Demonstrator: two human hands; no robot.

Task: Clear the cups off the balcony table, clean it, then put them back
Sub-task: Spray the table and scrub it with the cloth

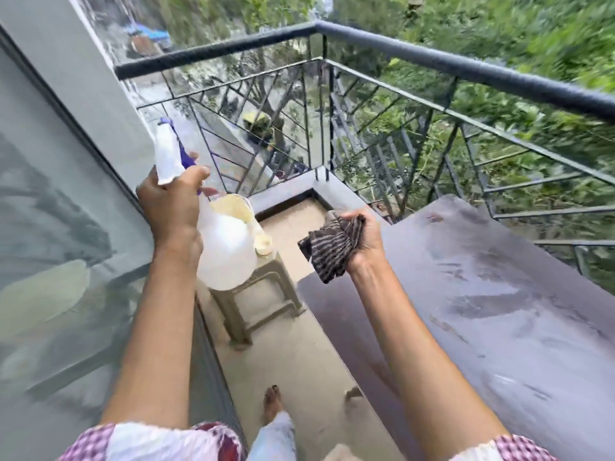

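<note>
Firmly, the left hand (169, 207) grips a translucent white spray bottle (226, 251), its neck tilted up-left. The right hand (362, 237) clutches a crumpled striped cloth (332, 251) by the glossy, streaked dark table (482, 277). Cream cups (263, 245) sit on the plastic stool (259, 294).

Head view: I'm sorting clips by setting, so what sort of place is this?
Most likely a home's upper-floor balcony: a dark metal railing wraps the corner, green trees and a wet road lie far below, and a purple-grey table stands by a beige plastic stool.

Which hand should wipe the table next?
Probably the right hand: it grips the cloth beside the table, which looks wet. The left hand holds the spray bottle, away from it.
</note>
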